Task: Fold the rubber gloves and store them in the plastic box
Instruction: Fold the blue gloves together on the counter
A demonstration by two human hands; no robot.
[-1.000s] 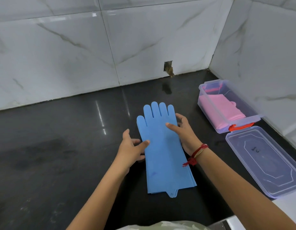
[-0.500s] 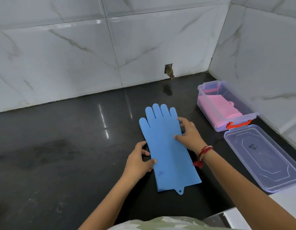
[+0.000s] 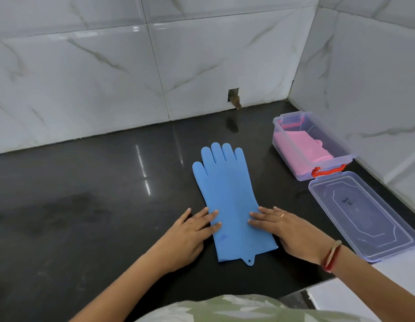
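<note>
A blue rubber glove (image 3: 227, 196) lies flat on the black counter (image 3: 97, 205), fingers pointing away from me. My left hand (image 3: 190, 231) rests palm down on the cuff's left edge, fingers spread. My right hand (image 3: 292, 228) presses flat on the cuff's right edge, wearing a ring and a red wrist thread. Neither hand grips the glove. To the right stands the clear plastic box (image 3: 341, 156) with a red latch, open, holding a folded pink glove (image 3: 304, 147).
The box's clear lid (image 3: 364, 217) lies upside down on the counter just in front of the box. Marble tile walls close the back and right. A small hole (image 3: 234, 97) is in the back wall. The counter's front edge is near my right forearm.
Both hands slid down the glove toward the cuff and now lie flat with fingers spread. The glove has stayed flat in the same spot on the counter.
</note>
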